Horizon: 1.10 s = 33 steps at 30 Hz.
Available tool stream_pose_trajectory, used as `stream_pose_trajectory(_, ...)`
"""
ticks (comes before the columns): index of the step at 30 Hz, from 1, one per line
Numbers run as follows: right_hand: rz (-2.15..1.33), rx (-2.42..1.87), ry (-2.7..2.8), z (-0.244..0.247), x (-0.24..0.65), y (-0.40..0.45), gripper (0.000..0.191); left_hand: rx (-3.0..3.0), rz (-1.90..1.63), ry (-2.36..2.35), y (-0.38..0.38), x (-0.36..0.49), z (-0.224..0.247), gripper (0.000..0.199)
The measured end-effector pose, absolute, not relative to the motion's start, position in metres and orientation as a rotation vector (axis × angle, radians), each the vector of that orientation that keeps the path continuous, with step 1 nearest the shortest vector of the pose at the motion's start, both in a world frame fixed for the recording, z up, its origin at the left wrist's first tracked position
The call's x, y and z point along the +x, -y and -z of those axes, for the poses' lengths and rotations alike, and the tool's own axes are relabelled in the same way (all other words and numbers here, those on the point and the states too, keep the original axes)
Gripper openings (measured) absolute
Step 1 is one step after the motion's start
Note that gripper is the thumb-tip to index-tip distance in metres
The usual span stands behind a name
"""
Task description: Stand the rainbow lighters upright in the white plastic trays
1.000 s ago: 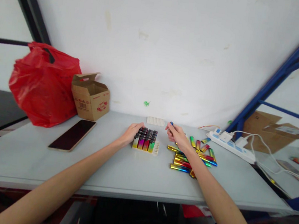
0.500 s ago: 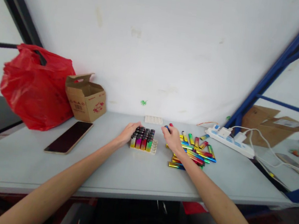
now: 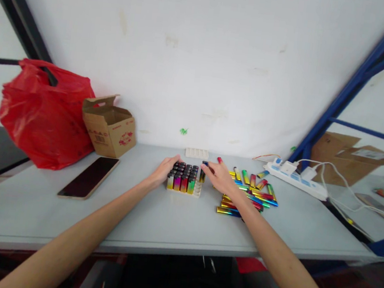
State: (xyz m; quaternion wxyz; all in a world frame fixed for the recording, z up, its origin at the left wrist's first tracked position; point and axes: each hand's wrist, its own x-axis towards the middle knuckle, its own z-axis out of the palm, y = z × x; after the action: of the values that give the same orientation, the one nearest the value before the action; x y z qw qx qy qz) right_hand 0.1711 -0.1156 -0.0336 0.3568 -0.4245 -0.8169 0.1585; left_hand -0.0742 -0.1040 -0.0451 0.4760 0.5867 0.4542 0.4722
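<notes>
Two bare arms (image 3: 273,247) are stretched forward in the head view, toward the white slotted tray (image 3: 198,191). At the left side of this tray is the left hand (image 3: 162,172), palm turned inward and fingers pointing forward; it seems to lie against the standing lighters (image 3: 182,180), but I cannot tell how firmly it holds. From the right side of the tray, the right hand (image 3: 222,178) is turned inward, its fingers pinched closely around one dark lighter (image 3: 203,172). This lighter is upright at the tray's right column; whether it sits in a slot, I cannot tell. To the right of the tray, loose metallic lighters (image 3: 259,194) lie scattered, partly hidden by the right forearm. Behind the tray is a second white tray (image 3: 197,153).
</notes>
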Motion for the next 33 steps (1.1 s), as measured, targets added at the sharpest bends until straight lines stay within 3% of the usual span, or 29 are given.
stream_pose_trajectory(6,-0.48,-1.146,2.175,0.036,0.172,0.114,0.052,1.4,-1.143,-1.109,0.103,-0.074,0.045,0.052)
stream_pose_trajectory(21,-0.526,-1.076,2.381,0.032,0.196,0.109,0.021,1.384,-1.131,-1.086,0.107,-0.074,0.042,0.052)
stream_pose_trajectory(27,-0.058,-1.424,2.189,0.042,0.229,0.082,0.032,1.352,-1.13,-1.079,0.106,-0.073,0.043,0.051)
stream_pose_trajectory(33,-0.069,-1.616,2.314,0.056,0.232,0.062,0.027,1.377,-1.129,-1.104,0.106,-0.074,0.043,0.049)
